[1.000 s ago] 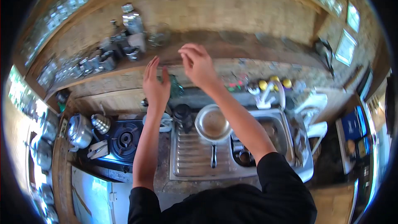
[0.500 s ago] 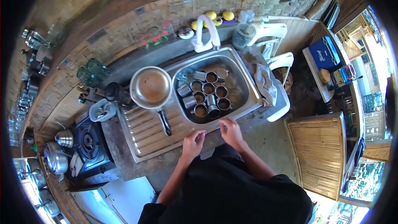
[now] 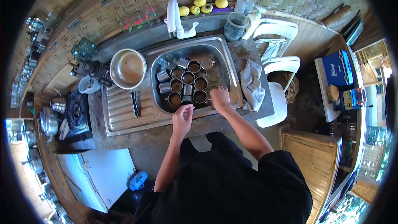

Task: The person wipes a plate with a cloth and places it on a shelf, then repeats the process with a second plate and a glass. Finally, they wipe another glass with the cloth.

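My right hand (image 3: 220, 98) reaches over the sink's front right side, fingers bent downward beside a steel mug (image 3: 200, 96) and a clear glass cup (image 3: 213, 74). Whatever those fingers grip is hidden. At the front rim of the sink (image 3: 232, 79), my left hand (image 3: 182, 119) is curled, thumb and fingers close together, just below a dark-bottomed mug lying on its side (image 3: 187, 98). No object shows in it. Several steel mugs crowd the basin, some upright with brownish insides, others tipped over. A glass (image 3: 167, 60) lies in the back left corner.
A steel frying pan (image 3: 127, 68) rests on the ribbed drainboard (image 3: 120, 108). Over the basin's back edge stands a white faucet (image 3: 175, 20). A grey cloth (image 3: 252, 85) lies right of the sink, near a glass jar (image 3: 235, 27) and white chairs (image 3: 275, 64).
The view has shifted, so the sink appears farther left and higher. My right hand has moved forward from the counter edge into the sink. My left hand has come up to the sink's front rim.
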Motion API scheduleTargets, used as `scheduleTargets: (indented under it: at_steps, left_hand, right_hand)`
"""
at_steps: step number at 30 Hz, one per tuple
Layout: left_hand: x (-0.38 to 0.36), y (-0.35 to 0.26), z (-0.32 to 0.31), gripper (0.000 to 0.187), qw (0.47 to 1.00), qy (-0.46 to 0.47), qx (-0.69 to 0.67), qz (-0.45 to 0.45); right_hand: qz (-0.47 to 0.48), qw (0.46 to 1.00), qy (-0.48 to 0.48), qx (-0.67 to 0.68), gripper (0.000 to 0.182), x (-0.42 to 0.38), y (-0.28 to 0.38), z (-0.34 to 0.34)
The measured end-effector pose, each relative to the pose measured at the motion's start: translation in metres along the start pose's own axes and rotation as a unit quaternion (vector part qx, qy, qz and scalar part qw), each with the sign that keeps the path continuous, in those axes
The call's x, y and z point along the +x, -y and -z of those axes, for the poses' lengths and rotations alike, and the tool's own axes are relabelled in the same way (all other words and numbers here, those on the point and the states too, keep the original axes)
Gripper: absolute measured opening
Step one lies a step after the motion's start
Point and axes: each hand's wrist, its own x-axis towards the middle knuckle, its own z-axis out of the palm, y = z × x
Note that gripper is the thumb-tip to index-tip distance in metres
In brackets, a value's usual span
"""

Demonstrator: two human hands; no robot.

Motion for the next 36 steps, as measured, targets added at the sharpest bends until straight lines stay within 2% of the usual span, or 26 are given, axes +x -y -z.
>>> scheduleTargets:
  at_steps: [4,7,9,12,14,15,16,19,22,25,28,31,34,36]
  left_hand:
    - [-0.022,-0.005,-0.031,0.015,0.998,-0.048,-0.017,0.041]
    - [-0.026,-0.012,-0.049,0.020,0.997,-0.073,0.002,0.007]
    - [-0.025,-0.016,-0.056,0.032,0.994,-0.091,0.052,-0.018]
    - [-0.011,-0.022,-0.061,0.051,0.986,-0.113,0.108,-0.061]
    - [0.000,-0.028,-0.061,0.066,0.981,-0.108,0.138,-0.085]
    - [0.005,-0.030,-0.062,0.068,0.979,-0.110,0.144,-0.092]
    - [0.010,-0.031,-0.062,0.070,0.977,-0.111,0.150,-0.100]
    - [0.025,-0.045,-0.059,0.074,0.979,-0.106,0.130,-0.112]
    - [0.038,-0.071,-0.050,0.075,0.968,-0.096,0.166,-0.161]
    - [0.041,-0.097,-0.049,0.070,0.945,-0.100,0.236,-0.203]
    - [0.043,-0.112,-0.052,0.068,0.930,-0.093,0.275,-0.227]
    - [0.042,-0.107,-0.059,0.072,0.945,-0.104,0.238,-0.201]
    - [0.038,-0.080,-0.068,0.080,0.971,-0.105,0.156,-0.149]
    - [0.031,-0.069,-0.077,0.083,0.975,-0.097,0.148,-0.138]
  right_hand:
    - [0.043,0.998,-0.014,0.046,0.010,-0.015,-0.014,0.025]
    - [0.043,0.988,-0.031,0.145,0.013,-0.023,-0.023,0.036]
    - [0.020,0.977,-0.030,0.211,0.017,-0.024,-0.026,0.044]
    - [-0.043,0.933,-0.025,0.357,0.017,-0.029,-0.025,0.064]
    - [-0.058,0.887,-0.016,0.458,0.016,-0.020,-0.032,0.031]
    - [-0.067,0.860,-0.011,0.506,0.016,-0.019,-0.030,0.032]
    - [-0.143,0.771,0.056,0.618,0.021,-0.017,-0.028,0.033]
    - [-0.178,0.586,0.153,0.776,0.020,-0.015,-0.031,0.043]
    - [-0.203,0.422,0.174,0.866,0.019,-0.012,-0.030,0.037]
    - [-0.156,0.354,0.193,0.902,0.019,-0.014,-0.028,0.040]
    - [-0.158,0.339,0.177,0.911,0.018,-0.013,-0.024,0.037]
    - [-0.174,0.390,0.137,0.894,0.018,-0.012,-0.024,0.031]
    - [-0.196,0.576,0.072,0.790,0.018,-0.019,-0.027,0.048]
    - [-0.092,0.767,0.004,0.635,0.017,-0.028,-0.032,0.062]
